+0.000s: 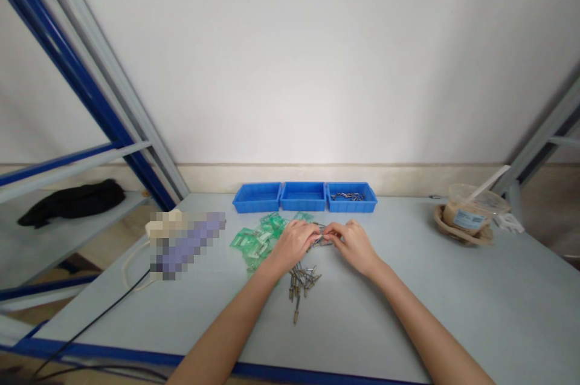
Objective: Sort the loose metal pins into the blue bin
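Both of my hands meet over the middle of the table, fingertips almost touching. My left hand (296, 243) is pinched closed at a small bunch of thin metal rivets (322, 242), partly hidden by the fingers. From the other side my right hand (353, 244) is also closed, thumb and fingers pinching at the same bunch. Below my left wrist lies a loose pile of rivets (304, 281), grey pins with brass-coloured ends. Green printed plastic bags (256, 246) spread beside and partly behind my left hand.
Three blue bins stand in a row behind my hands: a left bin (257, 197), a middle bin (302, 196) and a right bin (351, 207) holding metal pieces. At right, a plastic cup (466, 216) sits in a brown holder (466, 239). A blurred purple object (193, 244) and cables lie left.
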`<move>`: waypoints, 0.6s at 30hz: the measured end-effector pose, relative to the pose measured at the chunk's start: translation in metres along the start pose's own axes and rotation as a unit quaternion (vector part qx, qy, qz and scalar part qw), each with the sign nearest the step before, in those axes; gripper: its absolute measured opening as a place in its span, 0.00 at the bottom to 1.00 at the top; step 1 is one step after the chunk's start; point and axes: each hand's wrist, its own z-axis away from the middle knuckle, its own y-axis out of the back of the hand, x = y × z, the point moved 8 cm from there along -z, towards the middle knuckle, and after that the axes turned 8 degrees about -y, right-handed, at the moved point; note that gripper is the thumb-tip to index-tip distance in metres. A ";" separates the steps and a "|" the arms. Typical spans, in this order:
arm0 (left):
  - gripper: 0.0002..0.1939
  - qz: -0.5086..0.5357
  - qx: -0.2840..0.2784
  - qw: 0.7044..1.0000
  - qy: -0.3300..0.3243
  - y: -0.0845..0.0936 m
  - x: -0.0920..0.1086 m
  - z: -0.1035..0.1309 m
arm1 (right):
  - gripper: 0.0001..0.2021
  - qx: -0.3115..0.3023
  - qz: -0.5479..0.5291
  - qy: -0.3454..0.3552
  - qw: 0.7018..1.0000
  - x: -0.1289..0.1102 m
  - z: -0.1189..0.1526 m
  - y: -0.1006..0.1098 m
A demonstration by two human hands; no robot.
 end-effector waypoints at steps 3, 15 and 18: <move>0.11 -0.010 0.002 1.000 0.005 -0.001 -0.003 0.000 | 0.07 -0.008 0.006 0.010 1.000 -0.003 0.001 -0.001; 0.14 -0.030 -0.007 0.999 -0.012 0.000 0.002 -0.001 | 0.10 0.007 0.038 0.043 0.998 -0.006 0.003 0.000; 0.16 -0.036 -0.017 0.999 -0.009 -0.002 0.001 0.000 | 0.10 0.005 0.041 0.056 0.998 -0.007 0.004 -0.001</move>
